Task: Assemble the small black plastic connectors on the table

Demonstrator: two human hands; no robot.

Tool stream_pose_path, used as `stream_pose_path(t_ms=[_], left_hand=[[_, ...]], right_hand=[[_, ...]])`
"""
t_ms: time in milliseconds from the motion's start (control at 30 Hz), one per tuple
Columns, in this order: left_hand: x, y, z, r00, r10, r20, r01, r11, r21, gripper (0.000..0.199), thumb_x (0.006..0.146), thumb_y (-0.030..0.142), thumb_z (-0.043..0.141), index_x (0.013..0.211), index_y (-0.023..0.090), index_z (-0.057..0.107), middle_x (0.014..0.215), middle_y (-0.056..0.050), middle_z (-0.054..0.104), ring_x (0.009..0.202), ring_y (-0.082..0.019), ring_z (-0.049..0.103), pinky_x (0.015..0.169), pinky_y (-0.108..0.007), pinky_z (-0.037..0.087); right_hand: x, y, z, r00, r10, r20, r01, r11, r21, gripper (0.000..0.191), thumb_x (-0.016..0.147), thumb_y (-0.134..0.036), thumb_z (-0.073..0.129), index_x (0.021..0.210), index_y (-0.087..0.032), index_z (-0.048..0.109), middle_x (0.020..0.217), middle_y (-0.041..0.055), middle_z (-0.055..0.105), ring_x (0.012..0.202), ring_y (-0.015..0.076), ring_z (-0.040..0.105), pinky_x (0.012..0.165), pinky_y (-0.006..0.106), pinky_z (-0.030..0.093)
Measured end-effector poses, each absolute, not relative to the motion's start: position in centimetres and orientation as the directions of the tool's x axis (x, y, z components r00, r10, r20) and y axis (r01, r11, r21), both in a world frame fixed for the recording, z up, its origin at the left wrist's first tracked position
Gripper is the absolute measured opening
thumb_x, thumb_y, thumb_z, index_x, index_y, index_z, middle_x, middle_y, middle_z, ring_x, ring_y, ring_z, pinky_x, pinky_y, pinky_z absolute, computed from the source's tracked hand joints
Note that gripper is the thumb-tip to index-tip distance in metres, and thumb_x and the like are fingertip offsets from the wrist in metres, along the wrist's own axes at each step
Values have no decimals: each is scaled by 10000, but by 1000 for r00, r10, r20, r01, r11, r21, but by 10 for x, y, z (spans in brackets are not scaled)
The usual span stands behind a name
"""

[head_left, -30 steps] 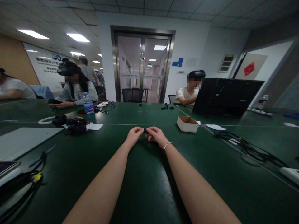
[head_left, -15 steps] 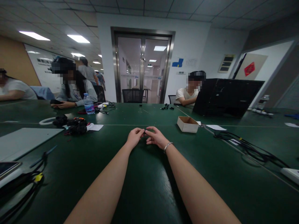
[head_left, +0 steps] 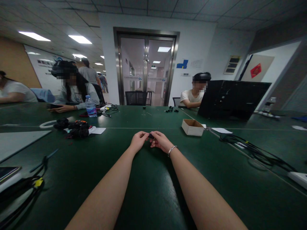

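Note:
Between my two hands is a small black piece [head_left: 151,136], mostly covered by fingers; its kind is too small to make out. My left hand [head_left: 139,141] pinches it from the left, thumb and fingertips together. From the other side my right hand [head_left: 161,141], with a silver bangle [head_left: 172,150] on its wrist, closes thumb and forefinger on the same piece, its other fingers curled below. Both hands are just above the green table [head_left: 148,185]. Right of them stands an open cardboard box [head_left: 193,129], its contents hidden by its walls.
Several small black pieces [head_left: 170,109] lie at the table's far side. Black gear [head_left: 78,128], a water bottle [head_left: 90,107] and a phone [head_left: 8,174] are on the left. Cables [head_left: 259,150] and a large black monitor [head_left: 232,100] stand right. Co-workers sit across the table.
My right hand's thumb and forefinger have closed on the small black piece, and its spread fingers have curled in. More of the piece shows now. My left hand stays almost in place.

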State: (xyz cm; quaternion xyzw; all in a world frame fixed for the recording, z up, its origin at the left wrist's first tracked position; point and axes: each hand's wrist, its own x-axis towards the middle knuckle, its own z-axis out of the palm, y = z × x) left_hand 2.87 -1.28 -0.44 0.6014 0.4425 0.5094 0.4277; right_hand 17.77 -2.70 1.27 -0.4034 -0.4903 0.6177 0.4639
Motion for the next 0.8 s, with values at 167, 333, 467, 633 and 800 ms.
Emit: stream_pose_path(t_ms=[167,333,467,633,800], left_hand=[[30,-14,-2,84,970,227,94,-235,968,288,702,412,651,784,136,627,696,-45,637,683,-159,591,630,-267,449],[29,-14,-3,86,966,244,89,-252,964,280,719,405,637,796,136,627,717,-49,642,692,-158,593,633,-264,451],[29,-13,-5,100,964,245,85,-254,963,320,705,440,651,803,136,625,716,-55,643,697,-165,595,634,-267,449],[29,-13,-4,104,965,240,105,-251,962,330,702,456,645,798,141,625,707,-52,636,697,-165,591,626,-264,441],[29,-12,-4,102,968,231,122,-243,962,312,709,439,632,799,141,619,726,-55,634,695,-161,583,618,-257,435]], right_hand=[[178,-26,11,-223,975,-10,-209,-58,-976,114,870,-100,543,955,-168,507,641,-31,554,428,76,521,497,261,574],[178,-28,12,-240,971,-17,-227,-73,-971,108,887,-207,585,951,-173,506,687,-10,574,447,83,542,543,289,585],[177,-26,12,-218,975,-41,-184,-82,-980,58,931,-217,497,932,-165,523,601,-26,525,405,76,492,485,263,565],[177,-26,11,-226,974,4,-193,-40,-980,114,854,-137,554,954,-186,531,661,-36,530,434,67,503,504,264,576],[178,-24,8,-232,971,57,-138,25,-990,235,771,-103,609,973,-197,533,724,-37,545,476,71,523,511,255,570]])
